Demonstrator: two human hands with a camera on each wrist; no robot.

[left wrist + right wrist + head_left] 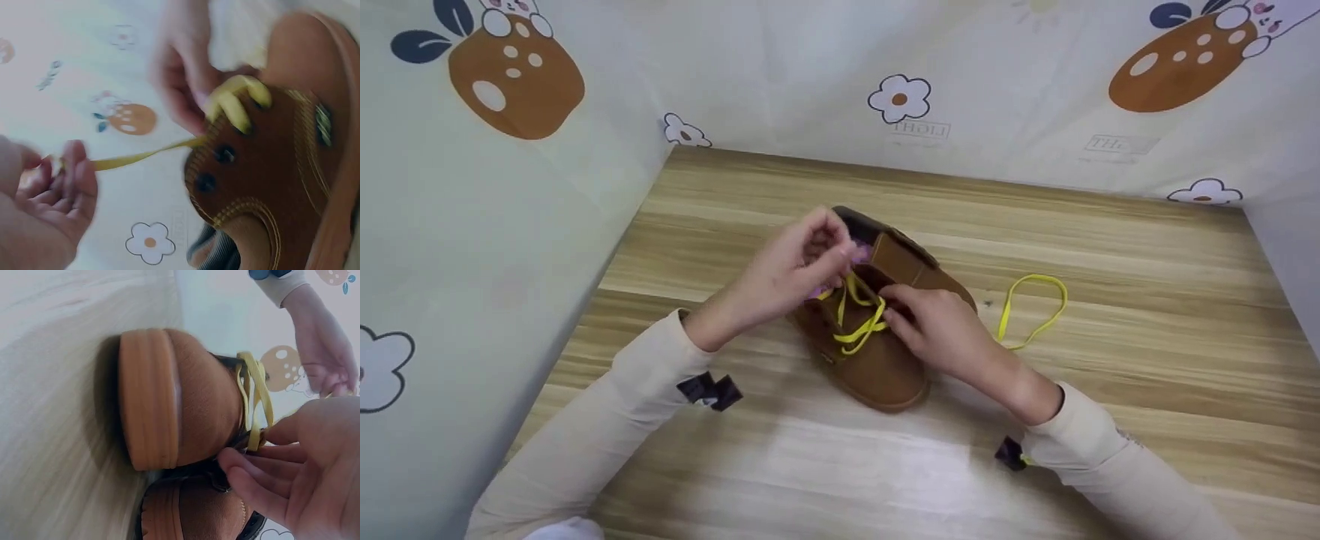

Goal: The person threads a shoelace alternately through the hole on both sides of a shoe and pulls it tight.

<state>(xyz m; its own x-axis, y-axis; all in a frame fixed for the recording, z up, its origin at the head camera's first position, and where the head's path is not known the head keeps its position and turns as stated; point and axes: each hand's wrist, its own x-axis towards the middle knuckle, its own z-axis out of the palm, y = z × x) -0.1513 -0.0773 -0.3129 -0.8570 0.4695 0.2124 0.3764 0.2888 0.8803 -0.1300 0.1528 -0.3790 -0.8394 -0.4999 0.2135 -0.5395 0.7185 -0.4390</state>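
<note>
A brown suede shoe (pixel 881 375) stands on the table with its toe toward me. A flat yellow shoelace (pixel 859 337) crosses loosely over its front. My left hand (pixel 806 259) is above the shoe's opening and pinches one stretch of the lace. In the left wrist view that lace (pixel 140 160) runs taut from the fingers to the edge of the eyelet flap (pixel 256 152), where two dark eyelets show bare. My right hand (pixel 941 326) pinches the flap edge, thumb beside the lace (pixel 261 396) and fingers under the flap in the right wrist view.
A loose loop of yellow lace (pixel 1065 300) lies on the wood-grain table (pixel 1147 315), right of the shoe. Another brown section with a sole edge (pixel 197 512) shows below the toe in the right wrist view. A printed wall covering (pixel 787 82) stands behind the table.
</note>
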